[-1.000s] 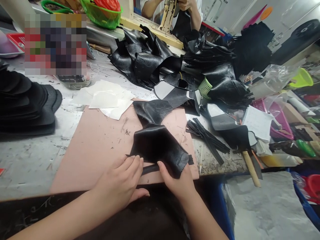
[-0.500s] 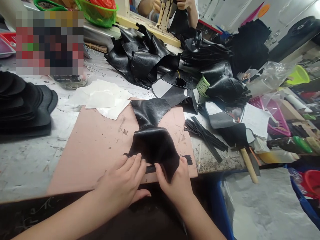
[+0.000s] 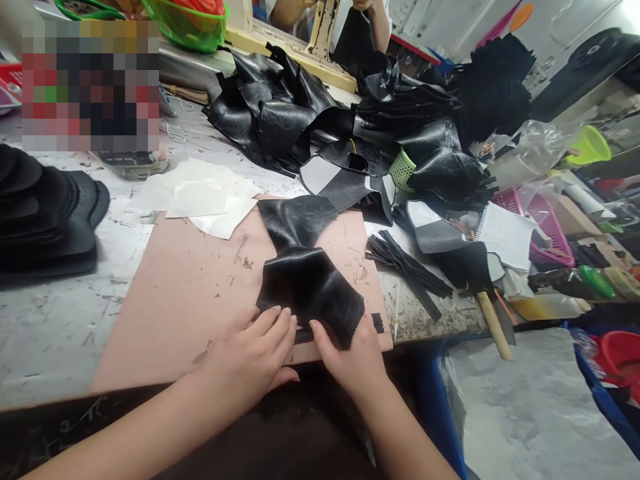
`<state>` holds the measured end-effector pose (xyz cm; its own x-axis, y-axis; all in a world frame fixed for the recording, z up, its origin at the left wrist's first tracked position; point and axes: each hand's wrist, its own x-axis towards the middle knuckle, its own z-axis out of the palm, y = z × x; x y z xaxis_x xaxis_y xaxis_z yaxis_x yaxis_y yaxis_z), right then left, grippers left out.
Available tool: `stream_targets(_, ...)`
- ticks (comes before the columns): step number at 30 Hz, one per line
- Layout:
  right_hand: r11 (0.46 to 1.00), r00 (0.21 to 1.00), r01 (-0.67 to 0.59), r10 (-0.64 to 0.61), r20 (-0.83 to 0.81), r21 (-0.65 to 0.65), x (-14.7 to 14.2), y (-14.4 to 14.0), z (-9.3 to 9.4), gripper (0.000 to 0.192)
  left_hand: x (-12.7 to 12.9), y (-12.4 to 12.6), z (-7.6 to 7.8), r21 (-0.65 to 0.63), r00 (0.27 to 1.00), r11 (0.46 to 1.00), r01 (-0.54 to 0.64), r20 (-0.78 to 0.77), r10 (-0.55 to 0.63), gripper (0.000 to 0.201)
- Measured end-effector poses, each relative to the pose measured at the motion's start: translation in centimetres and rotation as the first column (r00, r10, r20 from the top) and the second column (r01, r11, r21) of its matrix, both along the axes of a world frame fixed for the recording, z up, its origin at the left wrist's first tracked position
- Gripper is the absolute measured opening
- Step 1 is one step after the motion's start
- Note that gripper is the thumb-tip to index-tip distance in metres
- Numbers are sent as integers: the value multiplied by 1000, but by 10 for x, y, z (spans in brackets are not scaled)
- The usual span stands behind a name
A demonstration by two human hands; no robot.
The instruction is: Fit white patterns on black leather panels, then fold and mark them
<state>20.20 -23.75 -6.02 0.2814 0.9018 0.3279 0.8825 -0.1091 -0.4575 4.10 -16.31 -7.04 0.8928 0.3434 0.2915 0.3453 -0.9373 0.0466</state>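
Leather piece (image 3: 310, 287), black and shiny, lies folded on the pink mat (image 3: 190, 293) near the front edge of the grey surface (image 3: 60, 320). Behind it sits a big heap of black leather (image 3: 300, 107). The left hand (image 3: 245, 360) lies flat, fingers pressing the piece's near edge — its grip is not closed on anything. The right hand (image 3: 350, 360) pinches the lower edge of the piece — thumb on top. A thin black strip (image 3: 375, 323) pokes out beside it.

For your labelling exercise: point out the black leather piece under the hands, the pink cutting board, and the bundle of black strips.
black leather piece (image 3: 310, 287), head view, middle of its glossy face
pink cutting board (image 3: 190, 293), head view, bare left part
bundle of black strips (image 3: 405, 267), head view, mid-length
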Motion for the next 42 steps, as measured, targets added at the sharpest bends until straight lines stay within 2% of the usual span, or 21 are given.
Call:
stream_targets(7,1000,998,-29,29,-49,1,2,3,1,11,-1,-2,3,-16,1000,1000,-12,-23,12,54)
stream_targets(12,997,988,70,-71,-136,-13,6,0,3,39,1,-3,3,-32,999,999,-26,-27,26,54)
stream_targets(14,999,965,45,-51,-257,-31,15,0,6,38,4,-1,3,-41,999,999,-18,-45,16,54)
stream_targets(16,997,891,-46,10,-454,-68,25,1,11,33,5,1,5,-61,999,998,-22,-44,19,53)
stream_targets(18,988,778,-102,4,-628,-119,33,5,16,37,3,2,9,-101,999,994,-50,6,51,54)
stream_targets(20,976,679,-122,-50,-732,-180,35,8,20,44,-3,-1,12,-206,982,973,-103,134,132,53)
stream_targets(21,975,625,-126,-65,-778,-182,33,9,22,45,-7,-4,14,-304,960,945,-118,209,187,47)
stream_targets(22,979,558,-125,-66,-827,-162,30,9,23,44,-11,-8,15,-441,932,890,-118,260,252,39)
stream_targets(23,986,480,-112,-58,-876,-126,24,9,23,42,-14,-13,16,-612,907,783,-109,261,330,30)
stream_targets(24,993,396,-84,-47,-917,-87,18,8,23,40,-17,-17,17,-791,890,605,-93,207,406,25)
stream_targets(25,997,318,-47,-39,-947,-56,10,7,22,40,-18,-21,18,-931,876,359,-68,117,469,23)
stream_targets(26,999,255,-11,-32,-966,-36,3,5,21,40,-18,-24,19,-996,863,89,-23,26,505,22)
stream_targets(27,1000,214,20,-27,-976,-24,-5,4,20,40,-18,-26,20,-988,840,-145,49,-38,541,22)
stream_targets(28,999,198,42,-21,-980,-13,-12,2,19,40,-16,-26,22,-942,799,-298,153,-60,599,26)
stream_targets(29,998,200,56,-12,-980,-1,-18,1,18,39,-14,-25,25,-892,738,-362,270,-49,672,33)
stream_targets(30,998,219,64,-6,-976,8,-23,0,18,37,-13,-24,28,-856,668,-359,372,-22,744,39)
stream_targets(31,998,246,63,-6,-969,10,-27,-1,19,34,-12,-22,31,-836,599,-324,443,7,801,40)
stream_targets(33,998,308,62,-29,-951,-10,-32,-3,22,31,-11,-18,37,-824,505,-265,501,29,863,36)
stream_targets(36,991,371,97,-119,-921,-89,-36,-4,25,38,-10,-16,41,-821,448,-255,510,0,894,27)
stream_targets(39,975,376,155,-208,-903,-160,-38,-5,24,41,-8,-15,39,-808,393,-281,518,-67,917,22)
stream_targets(42,974,391,159,-214,-895,-163,-39,-5,21,36,-6,-14,37,-812,358,-279,512,-94,929,24)
